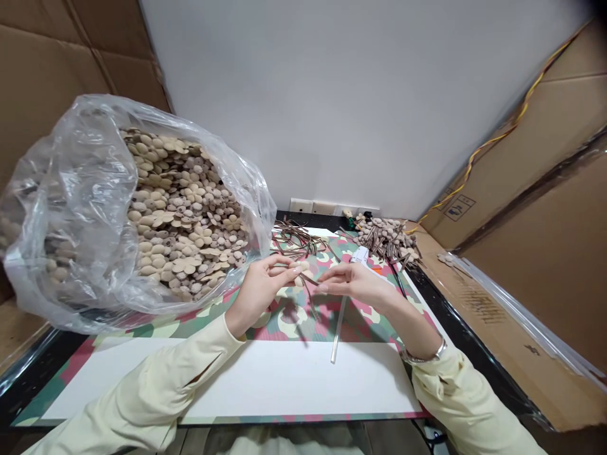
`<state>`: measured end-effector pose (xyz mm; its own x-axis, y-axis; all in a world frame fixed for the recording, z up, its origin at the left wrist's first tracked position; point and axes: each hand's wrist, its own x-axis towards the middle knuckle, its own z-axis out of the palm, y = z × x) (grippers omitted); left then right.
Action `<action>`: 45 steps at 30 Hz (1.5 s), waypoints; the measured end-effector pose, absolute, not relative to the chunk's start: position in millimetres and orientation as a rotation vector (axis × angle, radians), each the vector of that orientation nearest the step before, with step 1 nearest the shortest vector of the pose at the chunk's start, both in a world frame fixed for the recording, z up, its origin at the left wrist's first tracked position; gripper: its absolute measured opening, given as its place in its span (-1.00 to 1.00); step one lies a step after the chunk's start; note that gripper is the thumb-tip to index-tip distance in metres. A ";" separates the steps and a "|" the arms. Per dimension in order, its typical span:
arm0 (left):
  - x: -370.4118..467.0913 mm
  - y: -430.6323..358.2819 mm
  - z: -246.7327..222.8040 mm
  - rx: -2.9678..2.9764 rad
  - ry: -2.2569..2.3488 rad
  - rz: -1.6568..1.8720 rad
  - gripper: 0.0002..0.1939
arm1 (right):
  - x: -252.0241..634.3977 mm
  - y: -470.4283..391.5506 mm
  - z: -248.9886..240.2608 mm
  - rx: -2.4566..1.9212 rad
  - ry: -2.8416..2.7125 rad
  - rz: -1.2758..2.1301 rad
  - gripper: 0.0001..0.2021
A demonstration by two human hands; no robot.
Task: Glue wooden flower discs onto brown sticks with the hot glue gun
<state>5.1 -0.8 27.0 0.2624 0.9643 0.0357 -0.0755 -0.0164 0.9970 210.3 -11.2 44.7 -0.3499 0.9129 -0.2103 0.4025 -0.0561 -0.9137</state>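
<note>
My left hand (268, 282) is closed on a small beige flower-shaped piece (300, 270), thumb and fingers pinching its edge. Thin brown strips (310, 294) hang from the piece, one slanting down and another reaching toward my right hand (353, 281). The thumb and fingertips of that right hand are closed around the end of this strip. Behind the right hand lies a white glue gun (360, 254), mostly hidden. A clear glue stick (338, 332) points from under the hand toward me.
At left, a clear plastic bag (90, 164) holds many beige flower pieces (184, 208). Loose brown strips (298, 239) lie at the back. Finished-looking flowers with strips (386, 237) are piled back right. A white sheet (294, 379) covers the front of the camouflage-patterned mat (370, 316). Cardboard (535, 253) stands right.
</note>
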 end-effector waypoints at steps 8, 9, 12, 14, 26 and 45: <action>5.4 0.2 25.1 1.330 0.973 1.110 -0.76 | 190.4 -12.0 22.3 -1.252 -1.554 1.513 -0.68; 5.9 0.1 25.2 1.332 0.975 1.107 -0.77 | 188.7 -12.3 20.0 -1.246 -1.547 1.504 -0.69; 7.0 -0.1 25.7 1.331 0.974 1.093 -0.78 | 187.7 -13.5 18.6 -1.194 -1.539 1.531 -0.72; 7.2 -0.3 25.9 1.329 0.965 1.084 -0.79 | 189.1 -14.5 20.4 -1.181 -1.532 1.548 -0.74; 8.3 0.5 24.1 1.285 0.948 1.044 -0.76 | 194.0 -11.0 14.2 -1.231 -1.610 1.513 -0.71; 2.2 5.6 21.4 1.195 0.853 0.939 -0.73 | 195.2 -13.1 22.6 -1.127 -1.615 1.609 -0.74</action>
<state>2.2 5.6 21.4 0.3792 0.9240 -0.0496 -0.1378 0.1095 0.9844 195.2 -13.1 22.6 -0.4674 0.8705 -0.1539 0.1574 -0.0893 -0.9835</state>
